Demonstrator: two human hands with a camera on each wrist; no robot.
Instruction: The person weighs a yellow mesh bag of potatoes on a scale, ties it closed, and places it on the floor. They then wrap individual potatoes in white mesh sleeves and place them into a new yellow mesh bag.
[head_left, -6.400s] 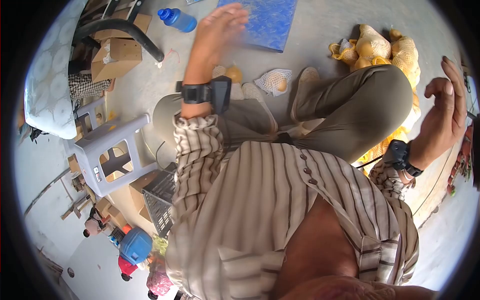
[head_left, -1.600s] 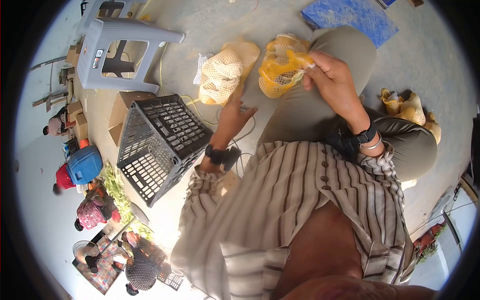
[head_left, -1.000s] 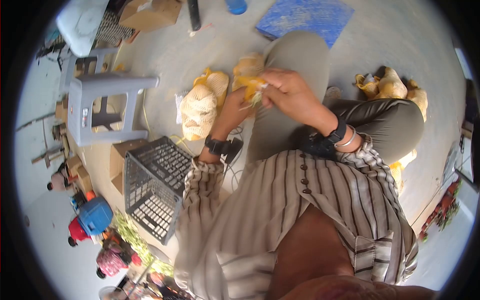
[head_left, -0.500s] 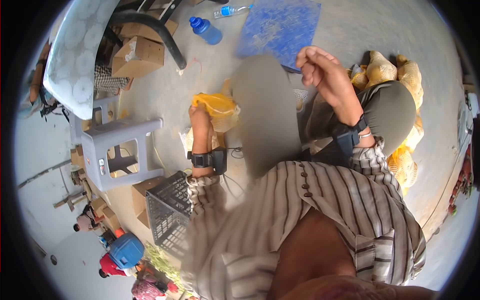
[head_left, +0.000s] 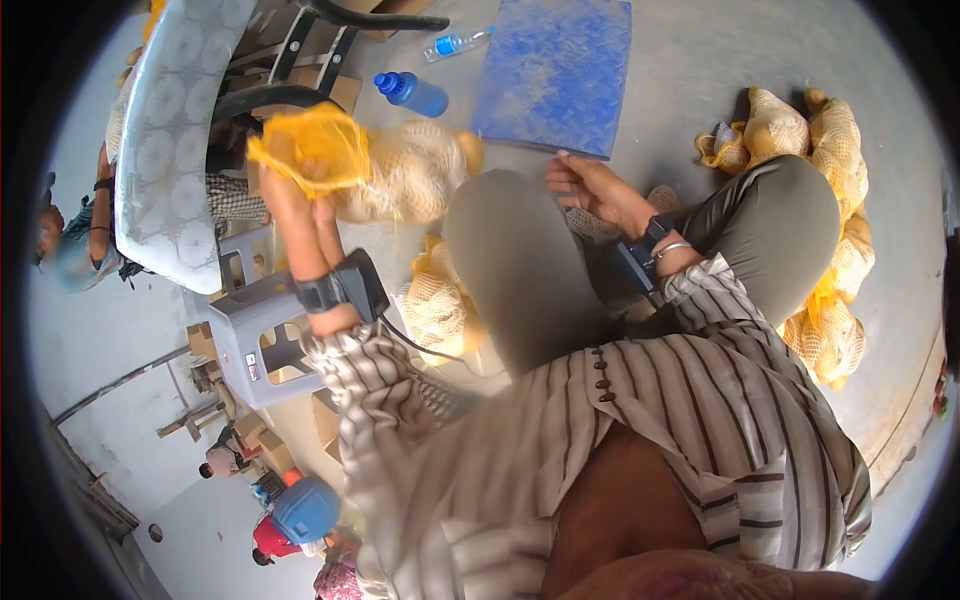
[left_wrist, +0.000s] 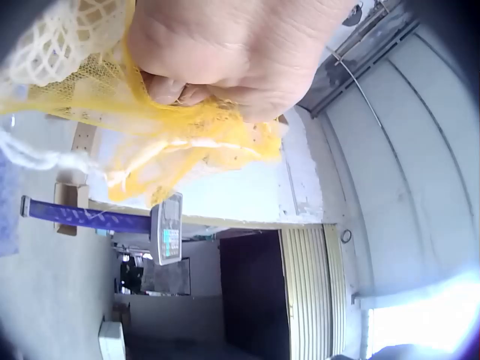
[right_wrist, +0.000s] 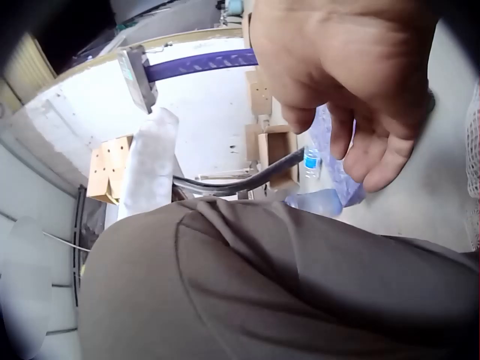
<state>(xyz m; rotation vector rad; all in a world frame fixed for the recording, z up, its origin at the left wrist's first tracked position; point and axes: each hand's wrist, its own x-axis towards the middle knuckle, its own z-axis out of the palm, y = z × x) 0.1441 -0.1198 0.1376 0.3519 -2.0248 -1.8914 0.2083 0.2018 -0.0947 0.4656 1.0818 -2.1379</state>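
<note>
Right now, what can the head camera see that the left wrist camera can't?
Only the head view shows the right hand empty by the knee, the blue board, the blue bottle, the stool and more net bags. Only the left wrist view shows a scale display hanging on a wall. Both show the left hand gripping the yellow net bag.

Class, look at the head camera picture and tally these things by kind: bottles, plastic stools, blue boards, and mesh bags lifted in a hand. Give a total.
Bottles: 2, a blue bottle and a clear bottle
Plastic stools: 1, grey stool
Blue boards: 1, blue board
Mesh bags lifted: 1, mesh bag gripped by the left hand
Total: 5
</note>
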